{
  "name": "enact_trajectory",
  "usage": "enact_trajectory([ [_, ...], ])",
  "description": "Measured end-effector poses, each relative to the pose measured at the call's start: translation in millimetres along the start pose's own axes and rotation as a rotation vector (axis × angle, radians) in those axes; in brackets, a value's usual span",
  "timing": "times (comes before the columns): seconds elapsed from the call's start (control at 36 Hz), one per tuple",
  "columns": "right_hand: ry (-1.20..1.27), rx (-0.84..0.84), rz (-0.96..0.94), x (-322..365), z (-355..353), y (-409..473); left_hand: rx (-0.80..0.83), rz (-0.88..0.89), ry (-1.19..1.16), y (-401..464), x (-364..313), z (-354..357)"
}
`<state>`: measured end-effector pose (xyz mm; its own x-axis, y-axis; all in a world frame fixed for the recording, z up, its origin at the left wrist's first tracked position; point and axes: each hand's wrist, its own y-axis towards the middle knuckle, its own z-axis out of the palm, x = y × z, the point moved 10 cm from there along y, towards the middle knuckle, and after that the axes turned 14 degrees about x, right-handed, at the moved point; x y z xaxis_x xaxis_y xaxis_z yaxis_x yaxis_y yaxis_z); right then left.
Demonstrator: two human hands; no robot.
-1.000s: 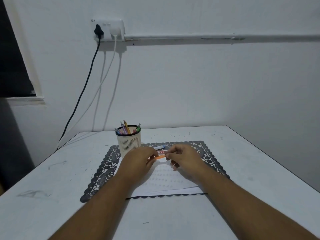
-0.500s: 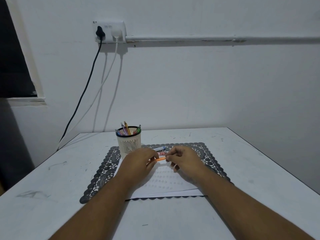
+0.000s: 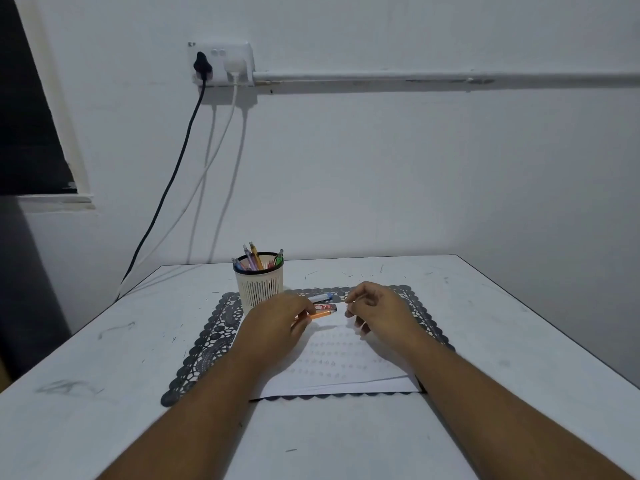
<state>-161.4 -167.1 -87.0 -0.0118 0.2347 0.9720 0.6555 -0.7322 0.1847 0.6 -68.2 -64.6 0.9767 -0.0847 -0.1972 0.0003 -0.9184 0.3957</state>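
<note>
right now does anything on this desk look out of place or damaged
Nothing spilled or broken. The white table is scuffed with dark pen marks, heaviest near its left edge. The paper lies slightly crooked on the black mat. A blue pen and a small red packet lie loose near the pen cup.

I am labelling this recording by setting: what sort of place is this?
Probably a study or writing desk. A white slotted plastic pen holder full of coloured pens stands beside a white printed paper sheet on a dark lace mat, and the left hand holds an orange pen.
</note>
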Motion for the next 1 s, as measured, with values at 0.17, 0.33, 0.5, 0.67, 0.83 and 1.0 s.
enact_trajectory([
  [0.17, 0.033, -0.023, 0.076, -17.2, 5.4, 2.2, 0.019, 0.011, 0.011, 2.4, -0.5, 1.2],
  [0.33, 0.088, 0.075, 0.089, -22.9, 16.5, 5.3, 0.044, 0.021, 0.016, 4.1, 0.5, 4.1],
  [0.5, 0.003, 0.1, 0.057, -21.4, 16.6, 6.2, 0.044, 0.048, 0.015, 3.4, -4.4, 5.8],
  [0.67, -0.037, 0.096, 0.059, -22.5, 15.3, 8.0, 0.035, 0.049, 0.02, 2.1, -3.6, 5.4],
  [0.83, -0.183, 0.081, 0.053, -21.8, 11.6, 9.2, 0.041, 0.06, 0.016, 1.6, -6.7, 4.7],
  [1.0, -0.251, 0.078, 0.052, -21.5, 10.6, 10.5, 0.049, 0.052, 0.02, 1.8, -7.3, 5.5],
])
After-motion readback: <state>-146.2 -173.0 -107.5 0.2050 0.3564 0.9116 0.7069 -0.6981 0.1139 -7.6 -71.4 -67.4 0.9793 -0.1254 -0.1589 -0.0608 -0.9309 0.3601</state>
